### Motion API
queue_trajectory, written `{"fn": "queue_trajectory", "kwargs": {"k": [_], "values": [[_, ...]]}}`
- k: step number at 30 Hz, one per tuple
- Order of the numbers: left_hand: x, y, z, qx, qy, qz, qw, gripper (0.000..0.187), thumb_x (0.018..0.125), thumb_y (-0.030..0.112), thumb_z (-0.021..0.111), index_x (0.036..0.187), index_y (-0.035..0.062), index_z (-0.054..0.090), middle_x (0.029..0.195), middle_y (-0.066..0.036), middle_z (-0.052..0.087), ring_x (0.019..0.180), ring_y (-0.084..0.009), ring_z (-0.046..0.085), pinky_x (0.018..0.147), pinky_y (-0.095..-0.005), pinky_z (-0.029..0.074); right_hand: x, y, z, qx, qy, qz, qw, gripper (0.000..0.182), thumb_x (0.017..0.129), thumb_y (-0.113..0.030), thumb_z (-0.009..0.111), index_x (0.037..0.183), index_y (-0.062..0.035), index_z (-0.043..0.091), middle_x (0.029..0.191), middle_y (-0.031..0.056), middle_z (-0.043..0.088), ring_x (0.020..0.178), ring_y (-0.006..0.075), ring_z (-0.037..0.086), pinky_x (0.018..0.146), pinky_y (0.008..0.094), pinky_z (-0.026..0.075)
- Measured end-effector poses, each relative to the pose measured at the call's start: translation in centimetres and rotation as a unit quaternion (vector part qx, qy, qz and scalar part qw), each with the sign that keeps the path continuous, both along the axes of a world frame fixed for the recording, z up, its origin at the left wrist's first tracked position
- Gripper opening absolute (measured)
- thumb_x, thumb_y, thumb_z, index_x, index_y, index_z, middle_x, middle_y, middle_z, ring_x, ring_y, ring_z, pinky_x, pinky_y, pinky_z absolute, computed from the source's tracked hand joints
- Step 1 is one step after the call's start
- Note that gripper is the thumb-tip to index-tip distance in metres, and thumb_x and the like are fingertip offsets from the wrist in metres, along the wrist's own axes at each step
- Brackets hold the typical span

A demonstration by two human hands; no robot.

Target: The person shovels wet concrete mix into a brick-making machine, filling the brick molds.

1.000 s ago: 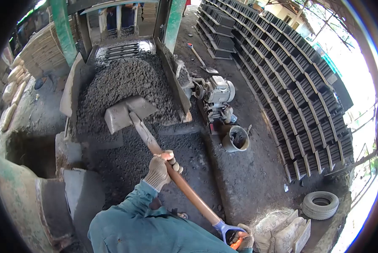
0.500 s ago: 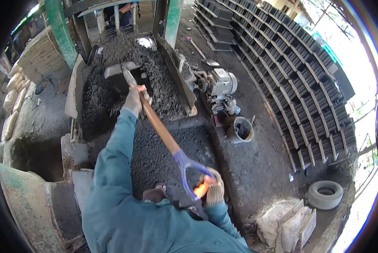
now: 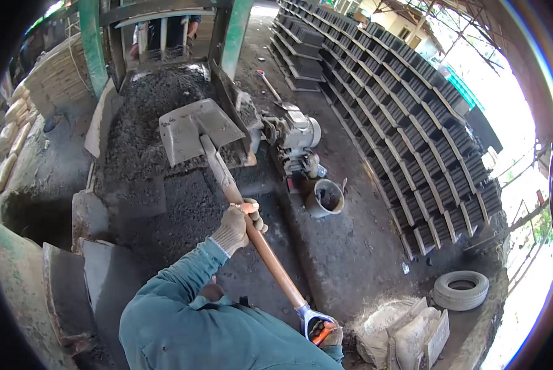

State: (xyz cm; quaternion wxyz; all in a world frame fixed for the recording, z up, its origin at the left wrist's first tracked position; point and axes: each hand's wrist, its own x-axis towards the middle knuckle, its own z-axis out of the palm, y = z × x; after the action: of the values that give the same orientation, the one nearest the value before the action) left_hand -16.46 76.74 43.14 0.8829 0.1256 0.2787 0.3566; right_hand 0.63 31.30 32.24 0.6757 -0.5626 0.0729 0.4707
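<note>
I hold a shovel [image 3: 261,243] that slants from lower right to upper left. My left hand [image 3: 234,226], in a knit work glove, is wrapped round its wooden shaft below the metal socket. My right hand [image 3: 331,336], gloved too and partly cut off by my sleeve, grips the blue and orange D-shaped handle. The broad grey blade is raised and carries only smears and specks. Beyond it a dark, crumbly mix [image 3: 147,111] lies in a bin with upright side boards.
A motor [image 3: 301,132] and a bucket [image 3: 324,198] stand right of the bin. Racks of stacked dark blocks [image 3: 406,129] fill the right side. A second shovel [image 3: 269,85], a tyre [image 3: 461,290] and sacks [image 3: 412,345] are on the floor. A person [image 3: 193,26] is partly visible behind the bin.
The shovel has been drawn back from the mix toward me, its blade now turned broadside to view. Both hands have moved down and to the right in view, still holding it.
</note>
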Motion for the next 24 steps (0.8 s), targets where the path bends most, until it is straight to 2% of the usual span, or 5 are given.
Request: {"fn": "queue_trajectory", "kwargs": {"k": [6,9,14,19,24], "values": [[3.5,-8.1,-1.7,-0.065,-0.015,-0.045,0.997,0.011,0.084,0.005,0.066,0.090,0.0109,0.058,0.069,-0.007,0.053,0.052,-0.0261,0.056,0.063,-0.0515,0.054,0.5,-8.8,5.2,-0.102,-0.012,-0.107,0.989,0.032,0.074,-0.016,0.068,0.102,-0.0012,0.067,0.075,0.0090,0.066,0.056,0.0244,0.063,0.053,0.0387,0.055],[3.6,-8.2,-2.0,-0.096,0.015,-0.037,0.995,0.010,0.085,0.006,0.065,0.090,0.0105,0.058,0.069,-0.007,0.053,0.053,-0.0257,0.056,0.064,-0.0513,0.054,1.7,-11.5,3.1,-0.040,0.062,-0.068,0.995,0.036,0.076,-0.019,0.068,0.109,-0.0034,0.065,0.070,0.0075,0.057,0.057,0.0244,0.056,0.052,0.0435,0.051],[1.9,-1.0,-3.3,-0.050,0.008,-0.051,0.997,0.008,0.084,0.008,0.062,0.090,0.0111,0.057,0.069,-0.006,0.053,0.054,-0.0248,0.056,0.065,-0.0507,0.052,-3.1,-1.3,9.3,-0.079,0.020,-0.096,0.992,0.053,0.076,-0.017,0.070,0.127,-0.0127,0.060,0.067,0.0062,0.053,0.056,0.0244,0.055,0.049,0.0462,0.051],[-0.3,11.4,-5.4,0.015,0.027,-0.041,0.999,0.008,0.085,0.013,0.063,0.085,0.0113,0.055,0.068,-0.003,0.051,0.054,-0.0221,0.055,0.063,-0.0486,0.050,-7.0,11.3,7.6,0.014,-0.007,-0.096,0.995,0.061,0.076,-0.013,0.071,0.131,0.0039,0.051,0.069,0.0152,0.057,0.051,0.0282,0.058,0.048,0.0464,0.055],[-3.1,24.1,-5.1,0.083,0.059,-0.015,0.995,0.015,0.084,0.019,0.063,0.081,0.0093,0.052,0.065,-0.003,0.045,0.050,-0.0217,0.049,0.054,-0.0460,0.047,-9.8,23.1,5.9,0.137,0.045,-0.041,0.989,0.058,0.083,-0.015,0.068,0.134,0.0050,0.049,0.078,0.0167,0.061,0.061,0.0281,0.062,0.055,0.0449,0.056]]}}
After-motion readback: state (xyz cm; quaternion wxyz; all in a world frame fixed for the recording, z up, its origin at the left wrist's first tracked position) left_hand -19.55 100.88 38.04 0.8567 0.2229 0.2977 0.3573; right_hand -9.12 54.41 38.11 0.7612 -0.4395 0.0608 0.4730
